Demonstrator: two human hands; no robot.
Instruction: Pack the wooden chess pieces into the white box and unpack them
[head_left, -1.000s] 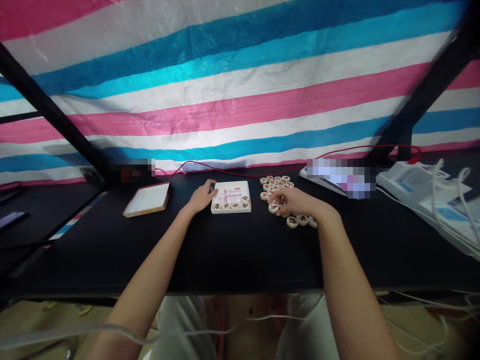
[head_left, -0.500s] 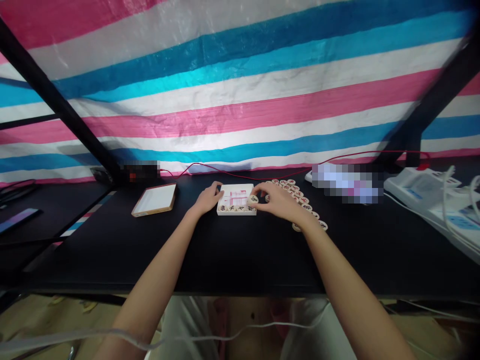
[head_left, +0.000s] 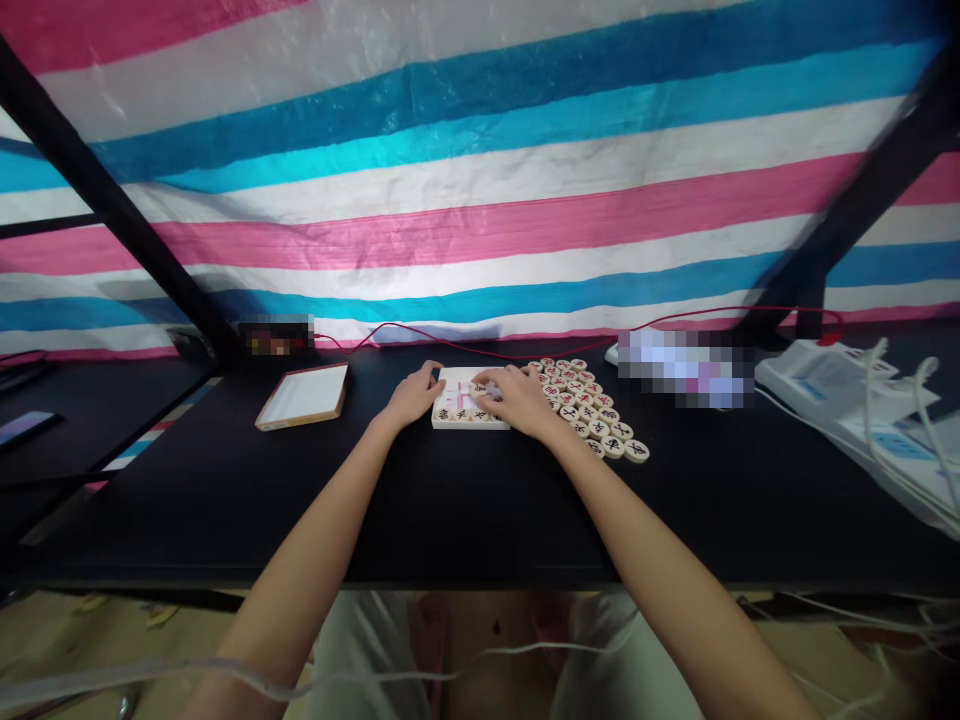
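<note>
A shallow white box point(head_left: 471, 425) sits on the black table, with a row of Chinese chess pieces point(head_left: 461, 414) along its near side and a pink-printed sheet point(head_left: 459, 392) on its floor. My left hand point(head_left: 411, 398) grips the box's left side, its thumb and fingers at the edge. Over the right half of the box, my right hand point(head_left: 519, 396) is closed around a xiangqi piece point(head_left: 479, 387) with a dark character; the fingers partly cover it. Just right of that hand, several more round pieces point(head_left: 589, 399), marked red or black, lie in rows on the table.
The box lid point(head_left: 306, 396) lies white inside up to the left. White power strips point(head_left: 847, 400) with cables stand at the right, near a blurred-out object point(head_left: 679, 368). A thin red cable point(head_left: 450, 340) runs along the back. A phone point(head_left: 26, 428) rests far left.
My right hand has moved left with the piece, from the box's right edge to over its inside. More of the loose pieces show now. My left hand stays at the box.
</note>
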